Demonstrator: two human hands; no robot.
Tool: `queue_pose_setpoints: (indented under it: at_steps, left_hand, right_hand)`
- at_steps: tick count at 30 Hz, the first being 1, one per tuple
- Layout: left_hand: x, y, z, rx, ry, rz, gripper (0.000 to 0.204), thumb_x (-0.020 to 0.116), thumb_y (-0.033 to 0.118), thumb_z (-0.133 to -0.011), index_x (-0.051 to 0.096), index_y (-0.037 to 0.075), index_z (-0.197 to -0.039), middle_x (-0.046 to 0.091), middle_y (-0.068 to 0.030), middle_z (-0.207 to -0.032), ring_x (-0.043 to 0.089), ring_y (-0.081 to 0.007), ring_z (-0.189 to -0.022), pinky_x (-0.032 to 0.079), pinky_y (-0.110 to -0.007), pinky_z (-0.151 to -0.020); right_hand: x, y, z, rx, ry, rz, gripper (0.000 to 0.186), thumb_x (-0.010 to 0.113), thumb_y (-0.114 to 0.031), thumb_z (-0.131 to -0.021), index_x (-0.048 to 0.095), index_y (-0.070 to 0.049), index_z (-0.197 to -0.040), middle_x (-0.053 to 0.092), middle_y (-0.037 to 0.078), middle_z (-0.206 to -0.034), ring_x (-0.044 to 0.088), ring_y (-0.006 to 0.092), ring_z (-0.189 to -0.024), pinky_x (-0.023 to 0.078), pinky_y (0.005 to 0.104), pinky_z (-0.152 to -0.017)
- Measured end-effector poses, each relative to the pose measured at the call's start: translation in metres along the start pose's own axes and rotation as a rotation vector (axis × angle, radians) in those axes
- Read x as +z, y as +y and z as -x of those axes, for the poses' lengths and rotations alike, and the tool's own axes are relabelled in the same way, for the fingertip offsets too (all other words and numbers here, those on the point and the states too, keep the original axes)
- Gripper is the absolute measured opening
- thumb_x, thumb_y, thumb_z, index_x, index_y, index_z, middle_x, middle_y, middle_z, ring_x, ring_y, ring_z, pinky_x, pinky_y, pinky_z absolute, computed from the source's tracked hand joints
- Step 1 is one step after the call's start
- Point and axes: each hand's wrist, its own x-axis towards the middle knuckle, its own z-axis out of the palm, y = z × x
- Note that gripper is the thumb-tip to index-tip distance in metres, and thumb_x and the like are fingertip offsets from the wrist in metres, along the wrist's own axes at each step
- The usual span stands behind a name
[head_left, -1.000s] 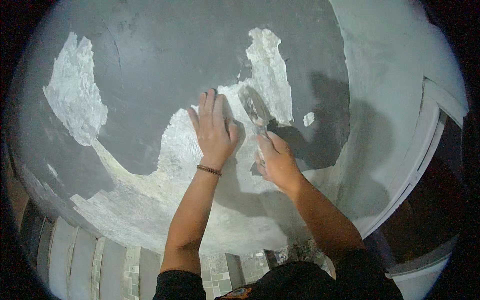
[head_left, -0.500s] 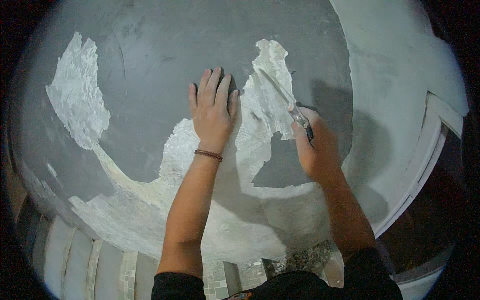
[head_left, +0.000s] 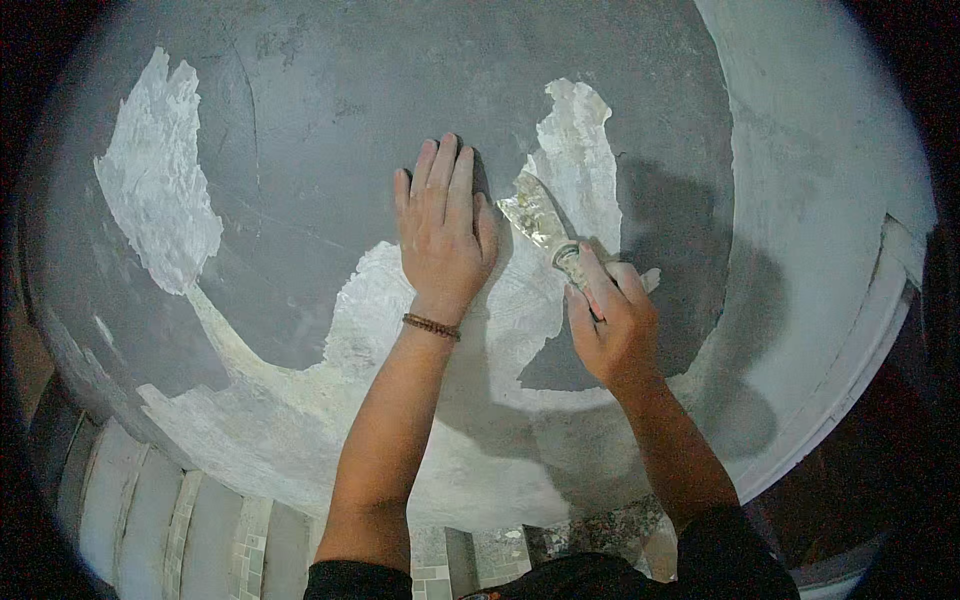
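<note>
A grey painted wall (head_left: 330,120) fills most of the view, with pale, ragged-edged patches where the grey coat is gone. My left hand (head_left: 446,235) lies flat against the wall, fingers stretched upward, beside the central pale patch (head_left: 375,295). A brown bracelet (head_left: 431,326) circles that wrist. In my right hand (head_left: 620,325) is a scraper (head_left: 541,218), gripped by its handle. Its metal blade, spotted with pale residue, points up and left over the pale area, near my left fingers. Whether the blade edge touches the wall I cannot tell.
Another jagged pale patch (head_left: 160,175) is at the upper left. Light greenish wall (head_left: 800,200) borders the grey on the right, beside a white frame (head_left: 862,370) and a dark opening. Steps with tiled strips (head_left: 250,550) show at the lower left.
My right hand has shifted down and slightly left, and the scraper has turned so its blade face shows. My left hand stays flat on the wall. The view has shifted slightly.
</note>
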Motion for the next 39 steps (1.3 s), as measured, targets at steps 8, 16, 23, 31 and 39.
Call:
queue_pose_setpoints:
  at_steps: [8,16,23,31,39]
  left_hand:
    - [-0.001,0.000,-0.001,0.023,-0.026,-0.020,0.056,0.057,0.010,-0.084,0.056,0.008,-0.140,0.049,-0.0109,-0.152,0.039,-0.0324,-0.146,0.022,-0.058,-0.123]
    - [-0.002,0.001,-0.001,0.006,-0.023,0.021,0.058,0.065,0.007,-0.081,0.056,0.013,-0.138,0.050,-0.0083,-0.151,0.039,-0.0299,-0.146,0.021,-0.056,-0.124]
    - [0.000,0.000,-0.002,-0.051,0.063,0.071,0.024,0.066,0.002,-0.087,0.066,0.011,-0.109,0.062,-0.0049,-0.137,0.050,-0.0265,-0.139,0.029,-0.053,-0.122]
    - [0.001,0.000,-0.005,-0.078,0.145,0.133,0.010,0.063,0.005,-0.093,0.065,0.006,-0.103,0.065,-0.0119,-0.131,0.054,-0.0309,-0.134,0.032,-0.053,-0.120]
    - [0.005,0.002,-0.005,-0.121,0.195,0.123,0.011,0.063,0.012,-0.097,0.063,0.002,-0.099,0.063,-0.0159,-0.130,0.054,-0.0357,-0.131,0.036,-0.052,-0.116]
  right_hand:
    - [0.016,-0.016,-0.010,0.055,0.051,-0.058,0.049,0.071,-0.011,-0.088,0.062,-0.001,-0.135,0.062,0.018,-0.102,0.066,0.0354,-0.088,0.055,0.0410,-0.076]
    - [0.015,-0.014,-0.015,-0.008,0.121,-0.166,0.050,0.072,-0.001,-0.085,0.062,0.002,-0.134,0.064,0.015,-0.096,0.062,0.0219,-0.078,0.052,0.0325,-0.071]
    - [0.008,-0.006,-0.012,-0.034,0.112,-0.112,0.047,0.071,-0.002,-0.086,0.063,0.002,-0.132,0.063,0.016,-0.096,0.062,0.0250,-0.077,0.052,0.0342,-0.070]
    - [-0.001,0.000,-0.001,0.175,0.116,-0.126,0.045,0.070,-0.010,-0.089,0.063,0.002,-0.132,0.063,0.017,-0.097,0.063,0.0304,-0.081,0.051,0.0386,-0.074]
    - [-0.012,0.009,0.021,0.263,0.028,-0.039,0.043,0.067,-0.011,-0.091,0.061,0.002,-0.132,0.063,0.018,-0.091,0.062,0.0338,-0.081,0.049,0.0440,-0.073]
